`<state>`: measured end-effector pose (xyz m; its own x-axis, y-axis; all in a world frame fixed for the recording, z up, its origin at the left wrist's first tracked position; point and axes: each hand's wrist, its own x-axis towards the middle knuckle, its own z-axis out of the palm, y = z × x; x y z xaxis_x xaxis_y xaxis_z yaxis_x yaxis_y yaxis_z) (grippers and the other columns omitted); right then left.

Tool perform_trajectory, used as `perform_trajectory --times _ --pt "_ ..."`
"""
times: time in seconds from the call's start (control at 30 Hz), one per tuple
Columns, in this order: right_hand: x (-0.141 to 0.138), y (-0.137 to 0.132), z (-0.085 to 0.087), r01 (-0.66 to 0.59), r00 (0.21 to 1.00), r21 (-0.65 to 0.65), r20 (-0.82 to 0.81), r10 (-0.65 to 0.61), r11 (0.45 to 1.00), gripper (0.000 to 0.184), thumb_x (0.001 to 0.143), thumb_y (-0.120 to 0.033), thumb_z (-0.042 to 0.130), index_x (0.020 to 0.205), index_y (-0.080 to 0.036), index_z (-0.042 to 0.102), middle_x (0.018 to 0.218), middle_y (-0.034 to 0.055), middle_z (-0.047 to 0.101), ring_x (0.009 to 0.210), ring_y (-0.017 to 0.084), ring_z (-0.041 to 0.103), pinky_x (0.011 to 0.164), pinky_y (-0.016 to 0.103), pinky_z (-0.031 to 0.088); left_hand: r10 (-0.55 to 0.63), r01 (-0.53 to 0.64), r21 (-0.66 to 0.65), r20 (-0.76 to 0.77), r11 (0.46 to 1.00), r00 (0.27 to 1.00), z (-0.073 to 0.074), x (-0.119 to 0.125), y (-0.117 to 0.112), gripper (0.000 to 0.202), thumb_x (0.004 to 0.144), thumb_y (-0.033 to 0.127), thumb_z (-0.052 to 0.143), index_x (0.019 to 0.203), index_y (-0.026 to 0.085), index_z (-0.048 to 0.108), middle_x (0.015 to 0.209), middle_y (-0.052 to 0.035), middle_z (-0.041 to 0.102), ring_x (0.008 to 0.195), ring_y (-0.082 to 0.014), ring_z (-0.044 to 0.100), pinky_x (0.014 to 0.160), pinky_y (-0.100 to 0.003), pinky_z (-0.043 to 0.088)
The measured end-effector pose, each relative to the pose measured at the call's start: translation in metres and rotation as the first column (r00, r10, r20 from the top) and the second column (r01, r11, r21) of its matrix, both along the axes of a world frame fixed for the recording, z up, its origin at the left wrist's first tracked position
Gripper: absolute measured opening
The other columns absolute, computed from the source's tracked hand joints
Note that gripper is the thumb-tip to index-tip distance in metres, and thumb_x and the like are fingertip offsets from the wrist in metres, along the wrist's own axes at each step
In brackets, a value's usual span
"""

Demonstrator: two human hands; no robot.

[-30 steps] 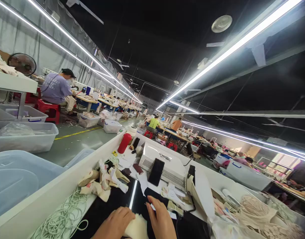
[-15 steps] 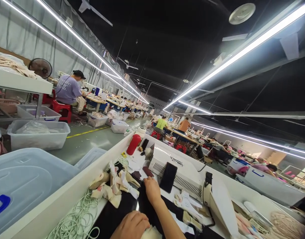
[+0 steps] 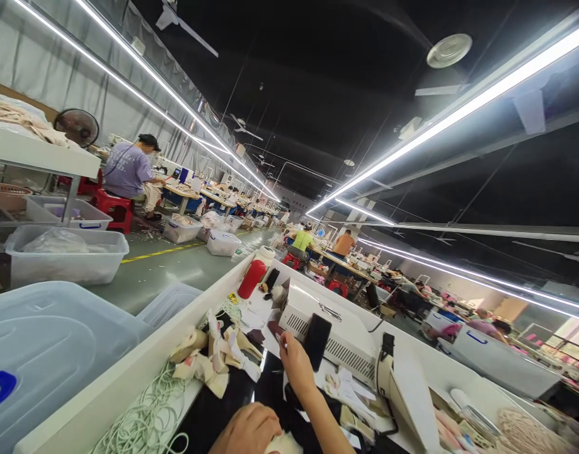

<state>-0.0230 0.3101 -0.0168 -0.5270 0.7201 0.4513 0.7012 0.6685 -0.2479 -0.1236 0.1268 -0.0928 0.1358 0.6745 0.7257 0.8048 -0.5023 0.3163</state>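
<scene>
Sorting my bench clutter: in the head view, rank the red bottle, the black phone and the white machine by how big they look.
1. white machine
2. black phone and red bottle: these look alike, and the phone is nearer the camera, so unranked.

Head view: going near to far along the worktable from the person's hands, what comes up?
Left hand on pale fabric → right hand → black phone leaning on the white machine → red bottle.
</scene>
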Motion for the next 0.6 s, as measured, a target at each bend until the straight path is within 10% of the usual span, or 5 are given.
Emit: perform_trajectory --times 0.27,0.6 --pt "0.016 -0.003 0.026 -0.120 0.873 -0.027 -0.480 0.092 0.992 0.036 0.102 -0.051 0.051 0.106 -0.017 0.062 0.090 0.0014 0.068 0.075 0.016 0.066 0.073 0.035 0.056 0.005 -0.004 0.002 -0.036 1.000 0.999 0.018 -0.005 -0.009 0.025 0.085 0.016 0.072 0.104 0.024 0.058 0.107 0.0035 0.072 0.099 -0.0185 0.071 0.091 -0.027 0.056" --pt "0.013 -0.013 0.006 -0.109 0.811 -0.127 -0.585 0.014 0.986 0.036 0.099 -0.053 0.056 0.096 -0.018 0.062 0.074 -0.0034 0.062 0.062 0.013 0.061 0.059 0.028 0.051 0.019 -0.020 -0.010 -0.031 1.000 0.999 0.021 -0.003 -0.010 0.034 0.074 0.004 0.065 0.101 0.023 0.060 0.105 0.0018 0.073 0.098 -0.0201 0.072 0.088 -0.029 0.059"
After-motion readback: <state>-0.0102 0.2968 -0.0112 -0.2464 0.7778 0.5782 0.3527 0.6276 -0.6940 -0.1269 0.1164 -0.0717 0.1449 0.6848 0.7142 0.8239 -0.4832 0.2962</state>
